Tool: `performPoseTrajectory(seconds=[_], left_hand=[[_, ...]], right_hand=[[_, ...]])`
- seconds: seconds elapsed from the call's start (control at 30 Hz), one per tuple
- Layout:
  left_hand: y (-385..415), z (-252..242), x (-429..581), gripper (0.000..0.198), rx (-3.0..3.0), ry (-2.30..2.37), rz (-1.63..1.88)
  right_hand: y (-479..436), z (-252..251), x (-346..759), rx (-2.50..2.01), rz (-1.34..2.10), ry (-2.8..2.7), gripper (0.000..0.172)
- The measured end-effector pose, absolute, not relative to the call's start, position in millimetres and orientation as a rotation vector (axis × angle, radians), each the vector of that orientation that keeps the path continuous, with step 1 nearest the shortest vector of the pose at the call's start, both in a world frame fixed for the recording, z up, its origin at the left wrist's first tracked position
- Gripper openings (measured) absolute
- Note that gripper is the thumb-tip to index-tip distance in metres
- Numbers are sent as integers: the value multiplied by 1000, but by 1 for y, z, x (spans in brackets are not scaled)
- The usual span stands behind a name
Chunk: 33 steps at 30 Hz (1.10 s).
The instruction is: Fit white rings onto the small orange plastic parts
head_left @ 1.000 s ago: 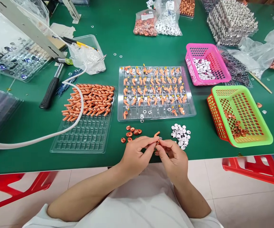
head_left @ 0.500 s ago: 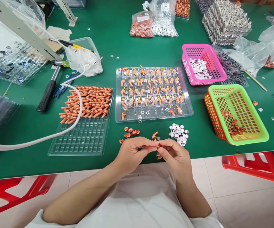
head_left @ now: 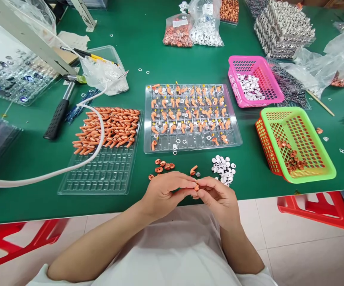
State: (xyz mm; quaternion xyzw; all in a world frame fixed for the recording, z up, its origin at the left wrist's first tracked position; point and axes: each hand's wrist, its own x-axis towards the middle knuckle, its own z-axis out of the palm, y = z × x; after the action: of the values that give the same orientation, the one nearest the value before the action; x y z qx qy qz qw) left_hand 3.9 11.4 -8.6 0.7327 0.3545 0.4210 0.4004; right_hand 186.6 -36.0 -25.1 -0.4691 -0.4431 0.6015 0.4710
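Between the fingertips of my left hand (head_left: pixel 167 194) and my right hand (head_left: pixel 221 198) is a small copper-coloured cap (head_left: pixel 196 186). Both hands pinch it close to the table's front edge, and fingers cover part of it. Just beyond them lies a bent orange piece (head_left: pixel 193 170) with a small grey disc (head_left: pixel 198 174) beside it. Several copper-coloured round caps (head_left: pixel 159 169) lie behind my left hand. A heap of white discs (head_left: pixel 224 169) sits behind my right hand. Farther back, a clear compartment tray (head_left: pixel 189 146) holds rows of bent orange pieces.
At left, a second clear tray (head_left: pixel 94 178) carries stacked orange pieces, crossed by a white hose (head_left: pixel 70 169). A hammer (head_left: pixel 57 117) lies beyond it. At right stand a pink basket (head_left: pixel 257 59) and a green basket (head_left: pixel 328 159). Bags of parts (head_left: pixel 177 33) lie at the back.
The cap has been turned between my fingers, and its rounded orange side now shows. My hands have shifted very slightly; the trays and baskets stay in place.
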Motion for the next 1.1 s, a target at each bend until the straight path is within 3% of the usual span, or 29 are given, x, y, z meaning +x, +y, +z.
performPoseTrajectory(seconds=[0.4,0.7,1.1], left_hand=[[9,-10,-1,12,1992,926,1050],[11,-14,-1,16,2020,868,1142],[11,-11,0,13,2013,870,1134]], right_hand=[[-33,-27,188,-1069,1393,-1156,26],[-34,-26,188,-1094,1452,-1098,18],[-32,-28,190,-1094,1406,-1150,24]])
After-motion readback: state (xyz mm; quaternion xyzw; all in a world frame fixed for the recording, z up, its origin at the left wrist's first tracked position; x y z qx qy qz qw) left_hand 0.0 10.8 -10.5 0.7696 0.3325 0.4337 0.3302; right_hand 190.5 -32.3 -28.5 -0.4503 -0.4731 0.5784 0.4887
